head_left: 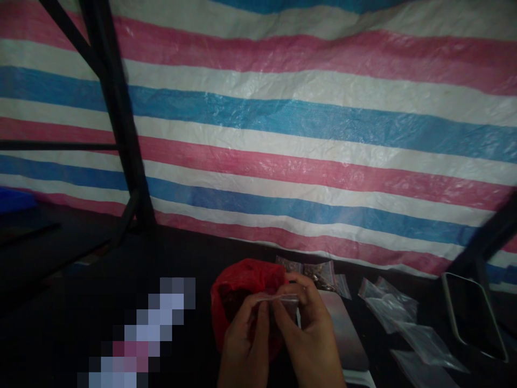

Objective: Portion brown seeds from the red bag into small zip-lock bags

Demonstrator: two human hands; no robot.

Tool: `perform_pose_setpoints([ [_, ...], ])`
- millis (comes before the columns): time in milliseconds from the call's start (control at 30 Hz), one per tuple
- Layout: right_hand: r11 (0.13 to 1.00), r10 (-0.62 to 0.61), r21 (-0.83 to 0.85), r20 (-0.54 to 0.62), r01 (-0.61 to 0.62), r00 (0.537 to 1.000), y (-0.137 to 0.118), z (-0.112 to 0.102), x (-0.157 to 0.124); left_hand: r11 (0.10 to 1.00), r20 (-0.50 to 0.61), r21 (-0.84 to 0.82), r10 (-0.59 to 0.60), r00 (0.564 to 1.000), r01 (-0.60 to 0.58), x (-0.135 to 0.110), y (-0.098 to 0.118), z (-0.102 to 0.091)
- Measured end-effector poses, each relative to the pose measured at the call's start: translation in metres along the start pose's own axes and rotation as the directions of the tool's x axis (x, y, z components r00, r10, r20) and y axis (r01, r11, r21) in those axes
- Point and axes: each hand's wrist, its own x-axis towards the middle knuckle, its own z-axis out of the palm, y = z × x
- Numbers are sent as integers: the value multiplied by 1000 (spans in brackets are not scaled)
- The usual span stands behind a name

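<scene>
Head view, looking down at a dark table (181, 258) with a striped red, white and blue tarp (307, 118) hanging behind it. Both hands meet low in the middle of the frame. The left hand (242, 345) is nearly closed, its thumb and fingers pinched on the left end of the top edge of a small clear bag (283, 307). The right hand (311, 328) is curled the same way, thumb and forefinger pinching the right end of that edge, the other fingers folded behind the bag. The bag is held upright between the two hands, just above the table, its top edge stretched flat in a thin pale line; what is inside it is too dark to tell.

Just behind the hands and touching them in the view lies a red plastic bag (238, 285), crumpled and open, with dark contents. Beyond the right hand lie small filled bags (319, 272) of brownish bits. To the right, well apart, a loose pile of empty clear bags (404, 318) is spread on the table, and a dark tray (472, 318) sits at the far right. A flat greyish slab (347, 328) lies under the right hand.
</scene>
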Motion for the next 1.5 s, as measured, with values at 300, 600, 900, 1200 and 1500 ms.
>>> perform_pose_setpoints([
  [300, 999, -31, -40, 7, 31, 1000, 2, 4, -1, 1000, -46, 5, -15, 999, 15, 3, 0, -7],
  [600, 1000, -25, -8, 44, 26, 999, 11, -4, -3, 1000, -49, -16, 12, 999, -12, 1, 2, -3],
  [900, 993, -10, 122, 37, 6, 999, 8, -13, -4, 999, -51, -13, -41, 998, 41, 2, -4, -9],
  [1200, 995, -1, 102, -40, 5, 999, 11, -18, -1, 999, 24, -1, -41, 999, 41, 4, -9, -5],
  [1500, 995, -95, -7, -33, 95, 995, 20, -15, -1, 997, 34, 14, -82, 996, 81, 7, -12, -11],
])
